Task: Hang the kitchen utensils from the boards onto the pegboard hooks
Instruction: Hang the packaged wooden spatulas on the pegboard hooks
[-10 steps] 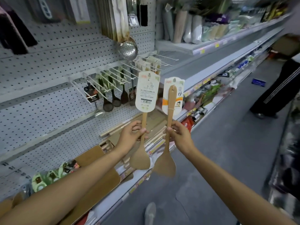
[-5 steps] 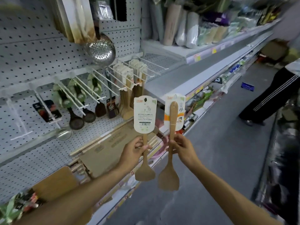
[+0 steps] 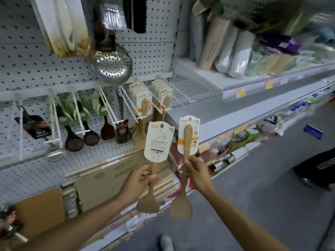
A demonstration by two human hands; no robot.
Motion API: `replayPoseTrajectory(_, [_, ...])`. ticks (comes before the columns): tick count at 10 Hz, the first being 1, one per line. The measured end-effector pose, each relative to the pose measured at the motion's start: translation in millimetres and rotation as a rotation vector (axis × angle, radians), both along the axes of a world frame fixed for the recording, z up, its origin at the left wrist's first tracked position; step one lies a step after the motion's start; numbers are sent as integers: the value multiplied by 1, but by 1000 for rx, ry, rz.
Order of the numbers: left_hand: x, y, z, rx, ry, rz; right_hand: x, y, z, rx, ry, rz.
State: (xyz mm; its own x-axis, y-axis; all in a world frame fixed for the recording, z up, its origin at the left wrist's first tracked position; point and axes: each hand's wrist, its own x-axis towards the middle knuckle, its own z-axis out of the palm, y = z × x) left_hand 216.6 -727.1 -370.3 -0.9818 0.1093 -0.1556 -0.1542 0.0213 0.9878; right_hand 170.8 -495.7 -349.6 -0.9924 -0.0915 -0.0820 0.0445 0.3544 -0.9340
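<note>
My left hand (image 3: 138,180) grips the handle of a wooden spatula (image 3: 148,203) that carries a white card with a barcode (image 3: 158,142). Beside it, my right hand (image 3: 197,171) pinches the handle of a second wooden spatula (image 3: 181,207) with an orange-striped card (image 3: 188,136). Both hang blade down, upright, just below and in front of the white pegboard hooks (image 3: 130,105). Carded wooden spatulas (image 3: 145,109) of the same kind hang on two of those hooks.
Dark ladles (image 3: 73,140), a metal skimmer (image 3: 112,63) and a steel ladle (image 3: 54,154) hang on the pegboard (image 3: 27,69). Wooden boards (image 3: 107,178) lean on the shelf below. Rolled mats (image 3: 233,51) fill the upper right shelf. A person's dark trouser leg (image 3: 319,165) stands in the aisle.
The view has swung left and closer to the pegboard. Both hands with their spatulas have moved nearer to the hooks holding the wooden spatulas.
</note>
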Motion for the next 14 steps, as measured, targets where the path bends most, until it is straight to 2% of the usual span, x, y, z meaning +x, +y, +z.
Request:
replayPoseTrajectory(4, [-51,84,-4,-154,4,189,-123,41,-22,64,24,248])
replayPoseTrajectory(5, [-54,95,-5,-190,14,192,-136,42,-27,29,-9,304])
replayPoseTrajectory(7, [-62,104,-5,-267,29,196,-156,39,-32,-79,-109,270])
replayPoseTrajectory(10, [-76,110,-1,-310,23,290,-212,19,-22,-151,-122,360])
replayPoseTrajectory(11, [-81,110,0,-311,23,328,-238,11,-33,-104,-130,397])
replayPoseTrajectory(12, [-85,108,0,-311,25,351,-270,2,-58,42,-175,438])
replayPoseTrajectory(13, [-89,108,-3,-314,24,372,-306,-2,-107,98,-180,463])
replayPoseTrajectory(14, [-93,109,-7,-296,23,388,-287,-9,-80,103,-97,486])
